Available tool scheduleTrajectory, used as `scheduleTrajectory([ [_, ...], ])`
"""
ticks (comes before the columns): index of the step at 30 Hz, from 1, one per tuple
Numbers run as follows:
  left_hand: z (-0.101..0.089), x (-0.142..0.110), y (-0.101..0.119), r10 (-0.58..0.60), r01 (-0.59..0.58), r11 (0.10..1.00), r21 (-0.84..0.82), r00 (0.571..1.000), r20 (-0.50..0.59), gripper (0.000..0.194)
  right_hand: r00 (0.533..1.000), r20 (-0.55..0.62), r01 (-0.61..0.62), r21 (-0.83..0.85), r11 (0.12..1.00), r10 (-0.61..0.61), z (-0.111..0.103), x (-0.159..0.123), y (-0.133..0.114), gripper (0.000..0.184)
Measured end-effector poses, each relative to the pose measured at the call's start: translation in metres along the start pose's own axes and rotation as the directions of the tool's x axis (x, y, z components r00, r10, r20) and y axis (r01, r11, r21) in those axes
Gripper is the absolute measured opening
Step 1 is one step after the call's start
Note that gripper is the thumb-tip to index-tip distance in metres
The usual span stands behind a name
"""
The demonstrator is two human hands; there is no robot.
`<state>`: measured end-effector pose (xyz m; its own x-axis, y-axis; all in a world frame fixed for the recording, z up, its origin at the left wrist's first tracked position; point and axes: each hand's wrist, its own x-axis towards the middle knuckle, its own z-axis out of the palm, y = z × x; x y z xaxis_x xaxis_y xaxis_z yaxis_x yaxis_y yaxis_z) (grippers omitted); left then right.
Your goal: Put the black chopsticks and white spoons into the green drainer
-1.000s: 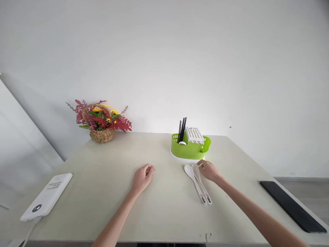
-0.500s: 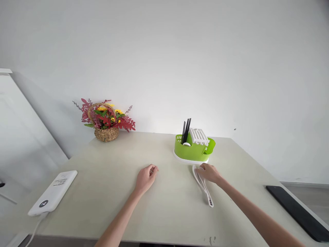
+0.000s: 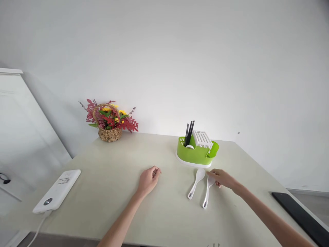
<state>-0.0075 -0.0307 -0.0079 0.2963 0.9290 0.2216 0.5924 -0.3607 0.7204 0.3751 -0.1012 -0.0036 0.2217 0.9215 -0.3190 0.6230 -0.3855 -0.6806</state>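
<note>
Two white spoons lie side by side on the table, handles pointing towards me. The left spoon [image 3: 197,181] is free of both hands. Over the bowl of the right spoon [image 3: 208,192] my right hand [image 3: 222,178] is closed, its fingers gripping the bowl's edge. My left hand [image 3: 149,179] rests on the table, curled into a loose fist with nothing visible in it. Just beyond the spoons stands a green cutlery holder [image 3: 193,155] on a white base, with black chopsticks [image 3: 189,133] upright in its left part and a white slotted rack [image 3: 202,139] on top.
A wicker basket [image 3: 110,134] of red and yellow flowers stands at the back left. On the left lies a white power bank [image 3: 58,192] with a cable. A black phone-like slab [image 3: 300,214] lies along the right edge. The wall closes off the back.
The two spoons, close together before, are now apart, with their handles turned leftward. My right hand has moved right with one spoon. The whole view has shifted slightly.
</note>
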Motion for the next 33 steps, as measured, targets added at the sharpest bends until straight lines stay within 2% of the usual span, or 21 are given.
scheduleTrajectory([
  [6, 0.0, -0.001, 0.0, 0.008, -0.008, 1.0, 0.0, 1.0, -0.014, 0.036, 0.99, 0.094, 0.086, 0.154, 0.984, -0.101, -0.008, -0.02, 0.009, 0.053],
  [9, 0.0, -0.002, 0.0, 0.008, -0.008, 1.0, -0.006, 1.0, -0.012, 0.036, 0.98, 0.13, 0.119, 0.207, 0.971, -0.148, -0.017, -0.033, 0.001, 0.057],
  [12, -0.001, -0.002, -0.001, 0.011, -0.011, 1.0, 0.001, 1.0, -0.011, 0.036, 0.966, 0.106, 0.202, 0.269, 0.942, -0.238, -0.034, -0.05, -0.031, 0.056],
  [14, 0.0, -0.002, -0.001, 0.015, -0.015, 1.0, 0.002, 1.0, -0.017, 0.036, 0.952, 0.001, 0.293, 0.285, 0.913, -0.306, -0.05, -0.063, -0.063, 0.056],
  [16, 0.0, -0.002, -0.001, 0.019, -0.019, 1.0, -0.002, 1.0, -0.021, 0.036, 0.922, -0.132, 0.386, 0.225, 0.895, -0.364, -0.068, -0.074, -0.1, 0.053],
  [19, 0.0, -0.002, -0.002, 0.018, -0.018, 1.0, -0.002, 1.0, -0.022, 0.037, 0.826, -0.356, 0.467, 0.0, 0.884, -0.437, -0.092, -0.083, -0.15, 0.048],
  [22, 0.0, -0.003, -0.001, 0.016, -0.016, 1.0, 0.006, 1.0, -0.018, 0.036, 0.646, -0.573, 0.454, -0.243, 0.857, -0.504, -0.105, -0.079, -0.186, 0.036],
  [24, 0.0, -0.003, -0.001, 0.016, -0.016, 1.0, 0.008, 1.0, -0.015, 0.036, 0.52, -0.623, 0.462, -0.371, 0.806, -0.585, -0.104, -0.07, -0.203, 0.03],
  [25, 0.0, -0.004, -0.002, 0.014, -0.014, 1.0, 0.007, 1.0, -0.013, 0.037, 0.477, -0.613, 0.464, -0.433, 0.773, -0.63, -0.101, -0.064, -0.209, 0.029],
  [26, 0.0, -0.004, -0.002, 0.014, -0.014, 1.0, 0.007, 1.0, -0.012, 0.037, 0.455, -0.586, 0.456, -0.493, 0.741, -0.67, -0.096, -0.057, -0.213, 0.027],
  [28, 0.001, -0.004, -0.003, 0.015, -0.015, 1.0, 0.01, 1.0, -0.012, 0.038, 0.475, -0.497, 0.398, -0.615, 0.681, -0.726, -0.084, -0.044, -0.219, 0.027],
  [31, 0.002, -0.004, -0.004, 0.025, -0.025, 1.0, 0.013, 1.0, -0.013, 0.037, 0.567, -0.338, 0.285, -0.775, 0.564, -0.751, -0.061, -0.027, -0.22, 0.031],
  [33, 0.004, -0.004, -0.005, 0.03, -0.03, 0.999, 0.014, 1.0, -0.008, 0.036, 0.603, -0.263, 0.257, -0.83, 0.495, -0.754, -0.047, -0.018, -0.217, 0.031],
])
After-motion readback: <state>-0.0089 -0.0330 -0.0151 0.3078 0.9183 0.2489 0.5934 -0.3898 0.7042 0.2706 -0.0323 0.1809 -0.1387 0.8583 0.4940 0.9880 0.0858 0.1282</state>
